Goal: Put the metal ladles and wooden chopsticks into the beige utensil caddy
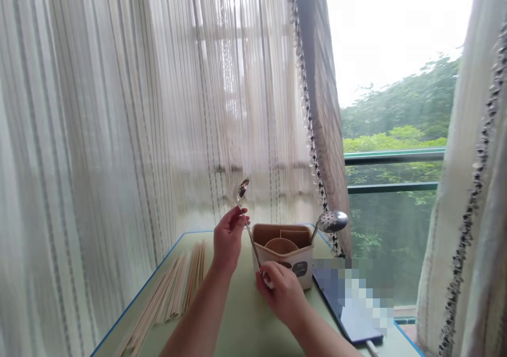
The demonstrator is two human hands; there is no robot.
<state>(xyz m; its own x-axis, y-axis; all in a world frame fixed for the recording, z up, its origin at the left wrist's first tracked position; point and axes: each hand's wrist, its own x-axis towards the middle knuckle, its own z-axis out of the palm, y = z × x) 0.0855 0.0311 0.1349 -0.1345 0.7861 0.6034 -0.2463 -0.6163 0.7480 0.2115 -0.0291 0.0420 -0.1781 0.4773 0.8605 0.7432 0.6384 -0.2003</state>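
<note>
A long metal spoon point(241, 189) is held upright and tilted, bowl up, in front of a beige compartmented holder point(285, 252). My left hand point(228, 238) pinches its stem just below the bowl. My right hand point(279, 288) is closed around the lower end of the handle, close to the holder's front. A metal ladle point(331, 221) stands in the holder's right side, its bowl sticking out to the right.
Several wooden chopsticks point(174, 288) lie spread on the left of the green table point(237, 325). A dark flat object point(348, 315), partly blurred, lies at the right. Striped curtains point(119, 109) hang behind; a window with railing point(392, 159) is to the right.
</note>
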